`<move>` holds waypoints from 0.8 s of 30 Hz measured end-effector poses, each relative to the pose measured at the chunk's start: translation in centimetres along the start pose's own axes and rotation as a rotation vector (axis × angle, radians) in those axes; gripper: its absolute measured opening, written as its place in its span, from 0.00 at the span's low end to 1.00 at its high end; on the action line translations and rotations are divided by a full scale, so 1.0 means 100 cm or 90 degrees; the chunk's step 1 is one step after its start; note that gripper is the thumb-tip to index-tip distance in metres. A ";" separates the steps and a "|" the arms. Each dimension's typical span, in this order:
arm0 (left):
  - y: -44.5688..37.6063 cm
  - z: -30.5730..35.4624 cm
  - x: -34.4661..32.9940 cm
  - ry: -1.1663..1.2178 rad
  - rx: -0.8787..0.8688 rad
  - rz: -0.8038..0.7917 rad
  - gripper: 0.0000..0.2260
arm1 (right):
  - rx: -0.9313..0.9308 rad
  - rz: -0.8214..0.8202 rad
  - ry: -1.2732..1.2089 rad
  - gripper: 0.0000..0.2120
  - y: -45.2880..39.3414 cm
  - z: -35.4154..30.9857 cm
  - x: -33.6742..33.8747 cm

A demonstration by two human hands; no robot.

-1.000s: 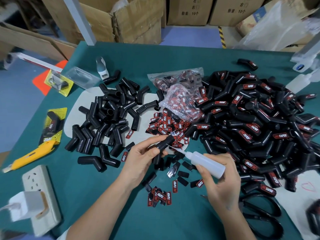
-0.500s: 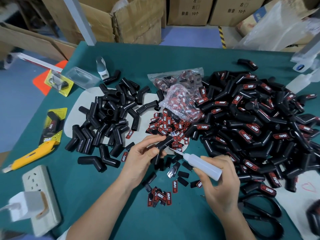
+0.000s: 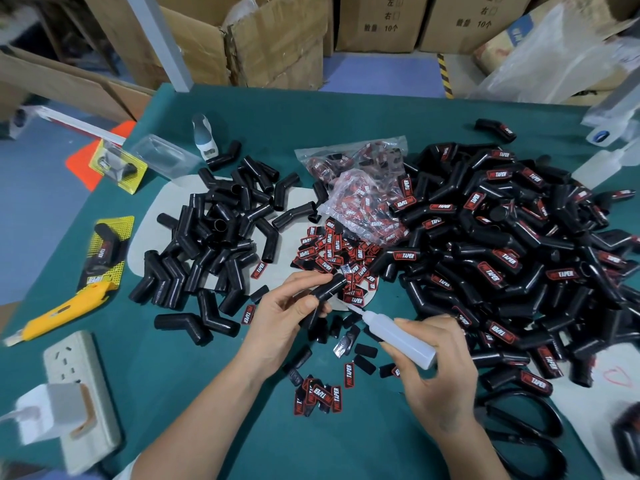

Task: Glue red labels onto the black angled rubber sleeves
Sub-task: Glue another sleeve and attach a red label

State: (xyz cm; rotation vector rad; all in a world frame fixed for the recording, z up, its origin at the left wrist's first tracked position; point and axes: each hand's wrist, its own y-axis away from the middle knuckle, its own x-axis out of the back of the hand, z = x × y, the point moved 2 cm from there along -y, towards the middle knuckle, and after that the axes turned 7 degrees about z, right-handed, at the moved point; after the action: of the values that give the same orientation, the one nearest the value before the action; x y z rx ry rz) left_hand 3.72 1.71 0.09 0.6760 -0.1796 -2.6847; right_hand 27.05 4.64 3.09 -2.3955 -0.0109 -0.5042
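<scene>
My left hand (image 3: 284, 317) grips a black angled rubber sleeve (image 3: 327, 289) above the green table. My right hand (image 3: 440, 372) holds a small translucent glue bottle (image 3: 398, 336), its thin nozzle pointing up-left, the tip just below the held sleeve. Loose red labels (image 3: 332, 251) lie in a heap behind the hands, and a few more labels (image 3: 320, 396) lie near my wrists. Plain sleeves (image 3: 214, 233) are piled at the left. Labelled sleeves (image 3: 502, 244) form a large pile at the right.
Clear bags of labels (image 3: 356, 181) lie at centre back. A yellow utility knife (image 3: 62, 313) and a power strip (image 3: 79, 393) sit at the left edge. Black scissors (image 3: 519, 424) lie by my right forearm. Another squeeze bottle (image 3: 602, 164) and cardboard boxes (image 3: 277, 43) stand behind.
The glue bottle's nozzle has drawn slightly down and away from the held sleeve. My left hand keeps the sleeve in about the same place.
</scene>
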 end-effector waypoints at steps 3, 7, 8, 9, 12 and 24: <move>0.000 0.000 0.001 -0.001 -0.003 -0.003 0.24 | -0.001 0.006 -0.003 0.12 -0.001 0.000 0.000; -0.001 -0.001 0.001 0.003 0.002 -0.005 0.25 | 0.015 0.012 -0.010 0.10 -0.002 -0.002 -0.001; -0.001 -0.001 0.001 0.003 0.002 -0.006 0.25 | 0.020 0.011 -0.014 0.09 -0.001 -0.002 -0.002; -0.001 -0.001 0.001 0.003 0.001 -0.007 0.25 | 0.023 0.010 -0.015 0.09 -0.001 -0.002 -0.002; -0.002 -0.002 0.003 0.003 -0.003 -0.010 0.25 | 0.019 0.014 -0.005 0.11 -0.001 0.000 -0.002; -0.003 -0.004 0.005 0.010 -0.008 -0.023 0.24 | 0.027 0.010 -0.003 0.12 0.001 0.004 0.000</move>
State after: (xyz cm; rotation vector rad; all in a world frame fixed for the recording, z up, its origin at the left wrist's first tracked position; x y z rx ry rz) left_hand 3.43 1.75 -0.57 0.7028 -0.1469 -2.7110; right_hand 27.21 4.85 2.72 -2.3543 -0.0056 -0.4859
